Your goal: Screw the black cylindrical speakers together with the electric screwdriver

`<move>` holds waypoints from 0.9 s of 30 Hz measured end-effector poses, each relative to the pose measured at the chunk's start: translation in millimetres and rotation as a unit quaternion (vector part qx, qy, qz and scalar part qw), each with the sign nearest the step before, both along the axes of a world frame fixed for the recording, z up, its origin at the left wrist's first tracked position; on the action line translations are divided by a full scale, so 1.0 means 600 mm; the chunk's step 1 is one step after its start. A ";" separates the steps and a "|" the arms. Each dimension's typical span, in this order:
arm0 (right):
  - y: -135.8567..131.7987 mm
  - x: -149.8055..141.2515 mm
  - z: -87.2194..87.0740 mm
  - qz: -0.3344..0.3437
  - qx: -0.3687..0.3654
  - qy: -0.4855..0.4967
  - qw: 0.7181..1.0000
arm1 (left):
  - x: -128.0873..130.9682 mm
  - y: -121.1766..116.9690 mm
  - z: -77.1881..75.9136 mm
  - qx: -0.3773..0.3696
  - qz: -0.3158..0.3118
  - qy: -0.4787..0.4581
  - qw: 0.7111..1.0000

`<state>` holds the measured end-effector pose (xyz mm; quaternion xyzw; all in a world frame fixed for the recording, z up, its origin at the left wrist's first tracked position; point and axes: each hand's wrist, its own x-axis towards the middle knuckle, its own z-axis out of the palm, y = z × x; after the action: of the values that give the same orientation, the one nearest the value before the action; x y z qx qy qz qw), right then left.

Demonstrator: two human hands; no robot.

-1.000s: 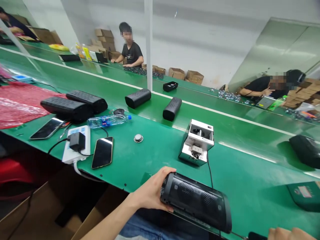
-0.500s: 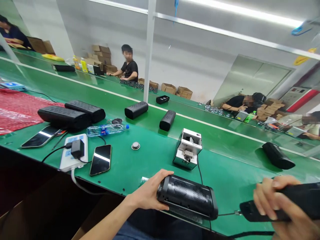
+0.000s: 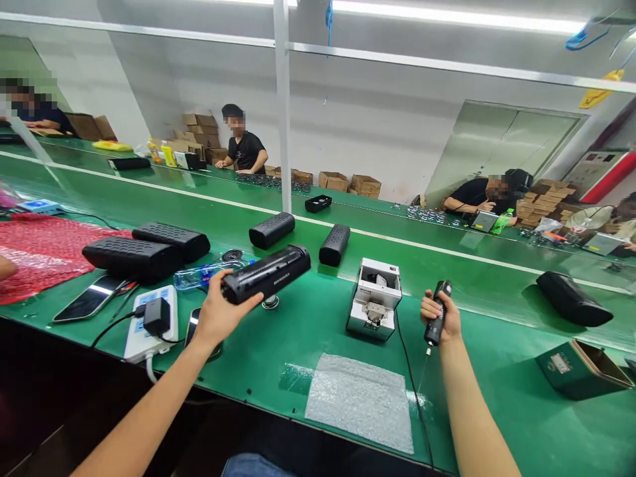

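Observation:
My left hand (image 3: 226,311) grips one end of a black speaker housing (image 3: 271,273), raised over the bench and tilted up to the right. Beneath its right part a small round silver part (image 3: 271,303) is partly covered. In my right hand (image 3: 442,315) is a black electric screwdriver (image 3: 436,315), its bit pointing down above the green bench top. Left of that hand stands a white and black screw feeder (image 3: 376,298). A sheet of bubble wrap (image 3: 360,401) lies flat on the bench between my forearms.
Two black housings (image 3: 134,257) lie at left, near a water bottle (image 3: 199,275), a power strip (image 3: 166,334) and phones (image 3: 87,299). More housings (image 3: 334,245) sit farther back. A green tin (image 3: 581,371) stands at right. Co-workers (image 3: 243,146) sit across the line.
My left hand has moved the housing up and left, turning it and uncovering the bubble wrap. My right hand has swung left with the screwdriver, away from the housing. The tin has come into view.

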<state>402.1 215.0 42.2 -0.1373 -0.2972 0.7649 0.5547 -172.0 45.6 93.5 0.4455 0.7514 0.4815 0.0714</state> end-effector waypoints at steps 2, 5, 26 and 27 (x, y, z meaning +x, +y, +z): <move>0.023 0.006 -0.057 0.020 -0.022 0.007 1.000 | 0.000 0.081 0.012 -0.009 0.032 0.014 0.999; 0.044 0.017 -0.114 0.036 -0.044 0.017 0.998 | 0.017 0.208 0.014 -0.023 0.045 0.018 0.999; 0.073 0.007 -0.186 0.026 -0.077 0.070 0.994 | 0.217 0.557 0.044 -0.202 -0.193 -0.018 0.960; 0.074 0.005 -0.186 0.024 -0.076 0.069 0.994 | 0.229 0.567 0.050 -0.232 -0.207 -0.031 0.950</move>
<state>404.9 259.1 -69.3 -0.1188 -0.2023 0.8059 0.5436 -34.8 385.6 123.4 0.5469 0.7313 0.2821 0.2941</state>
